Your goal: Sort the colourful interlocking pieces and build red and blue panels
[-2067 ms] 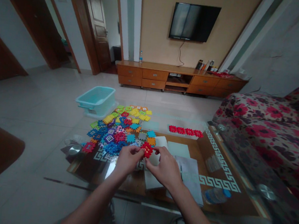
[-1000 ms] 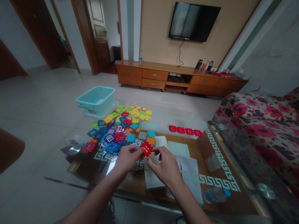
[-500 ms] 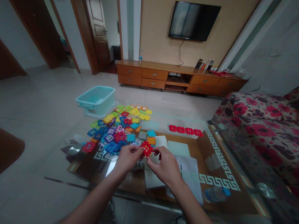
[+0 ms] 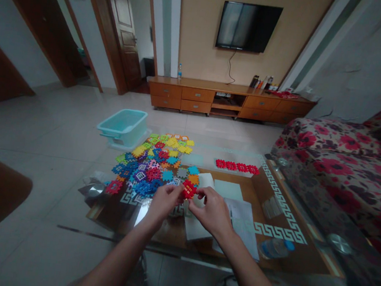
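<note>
Between my two hands is a red notched building tile (image 4: 189, 189) with a window-like grid in its middle, held above the glass table. My left hand (image 4: 167, 201) pinches its left edge with thumb and fingertips. The thumb and forefinger of my right hand (image 4: 211, 209) grip its right side. Left of and beyond the hands spreads a pile of interlocking tiles (image 4: 144, 187) in blue, purple, red, yellow, green and orange. A joined row of red tiles (image 4: 237, 166) lies toward the far right of the table.
A turquoise plastic bin (image 4: 123, 126) stands at the table's far left corner. Papers (image 4: 241, 227) show beneath the glass (image 4: 172, 246) near my right forearm. A water bottle (image 4: 276, 248) lies at the right, close to a flowered sofa (image 4: 341, 151).
The red tile has turned a little in my fingers and shifted slightly right, so its grid faces me more. Both hands keep their pinch, and the pile is unchanged.
</note>
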`<move>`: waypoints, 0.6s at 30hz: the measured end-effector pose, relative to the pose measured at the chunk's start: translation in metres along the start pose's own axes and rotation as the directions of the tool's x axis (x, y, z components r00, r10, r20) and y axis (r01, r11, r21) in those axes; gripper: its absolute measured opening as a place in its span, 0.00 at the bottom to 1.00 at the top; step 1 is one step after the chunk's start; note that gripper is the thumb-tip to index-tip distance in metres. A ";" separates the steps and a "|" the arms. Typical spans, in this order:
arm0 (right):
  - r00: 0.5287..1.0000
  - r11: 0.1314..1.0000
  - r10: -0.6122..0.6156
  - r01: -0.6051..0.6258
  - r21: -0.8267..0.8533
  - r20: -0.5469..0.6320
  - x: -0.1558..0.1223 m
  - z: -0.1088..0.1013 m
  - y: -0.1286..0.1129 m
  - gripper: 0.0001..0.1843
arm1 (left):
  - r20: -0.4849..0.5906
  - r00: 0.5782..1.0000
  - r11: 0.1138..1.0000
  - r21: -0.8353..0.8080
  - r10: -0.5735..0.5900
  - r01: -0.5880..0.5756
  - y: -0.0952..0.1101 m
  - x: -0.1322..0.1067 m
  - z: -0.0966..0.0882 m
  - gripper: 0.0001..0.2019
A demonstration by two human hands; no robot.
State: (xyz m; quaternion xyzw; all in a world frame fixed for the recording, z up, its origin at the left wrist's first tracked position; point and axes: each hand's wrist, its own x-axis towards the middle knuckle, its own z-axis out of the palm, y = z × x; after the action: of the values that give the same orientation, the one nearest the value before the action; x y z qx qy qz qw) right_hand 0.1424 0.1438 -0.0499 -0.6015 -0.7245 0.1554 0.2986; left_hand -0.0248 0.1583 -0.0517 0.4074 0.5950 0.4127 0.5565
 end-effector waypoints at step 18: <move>0.923 0.930 0.343 -0.360 -0.079 -0.172 0.035 0.005 0.019 0.17 | 0.038 0.994 0.994 -0.035 -0.102 0.103 -0.008 0.007 0.004 0.23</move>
State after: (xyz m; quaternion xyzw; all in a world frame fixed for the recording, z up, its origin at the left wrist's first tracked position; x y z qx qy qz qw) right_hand 0.1509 0.1824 -0.0563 -0.7474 -0.5867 0.1196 0.2879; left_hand -0.0216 0.1625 -0.0616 0.3734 0.5972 0.3871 0.5950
